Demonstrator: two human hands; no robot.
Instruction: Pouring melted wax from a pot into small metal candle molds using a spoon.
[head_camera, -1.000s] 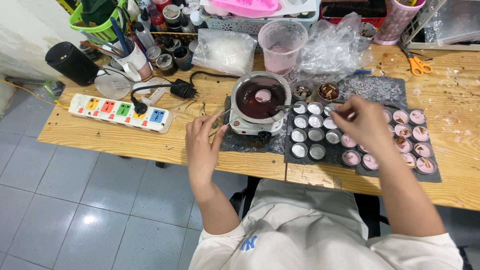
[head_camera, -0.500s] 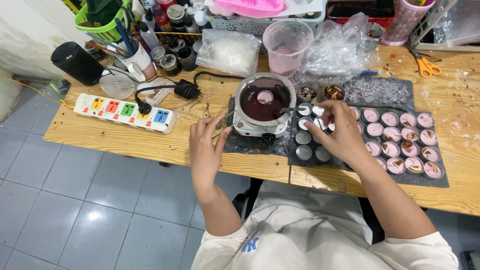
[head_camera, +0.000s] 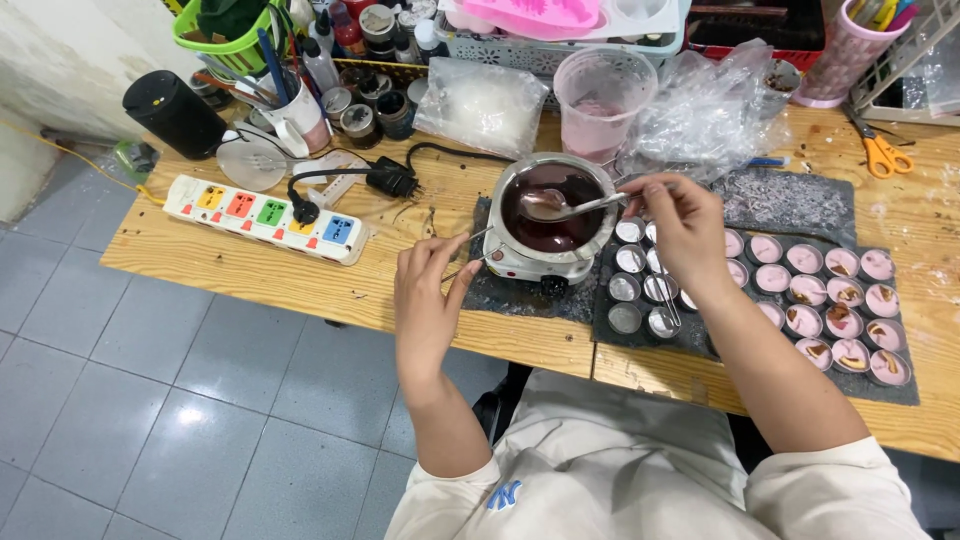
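My right hand (head_camera: 688, 232) grips the handle of a metal spoon (head_camera: 560, 206), whose bowl lies in dark liquid inside a small melting pot (head_camera: 553, 218) on a white heater base. My left hand (head_camera: 428, 305) hovers left of the pot over the table edge, fingers together, holding a thin stick (head_camera: 470, 252) that points at the pot. To the right of the pot stand several small round metal moulds (head_camera: 636, 289). Further right are several moulds filled with pink (head_camera: 833, 307) on a dark mat.
A multi-colour power strip (head_camera: 268, 218) lies at the left with a black plug and adapter (head_camera: 392, 180). A pink measuring cup (head_camera: 600, 101), plastic bags (head_camera: 706, 106), bottles, a green basket (head_camera: 221, 30), a black cylinder (head_camera: 176, 113) and orange scissors (head_camera: 880, 150) crowd the back.
My right hand moved left from over the pink moulds to the pot and now holds the spoon in the dark liquid. My left hand stayed beside the pot.
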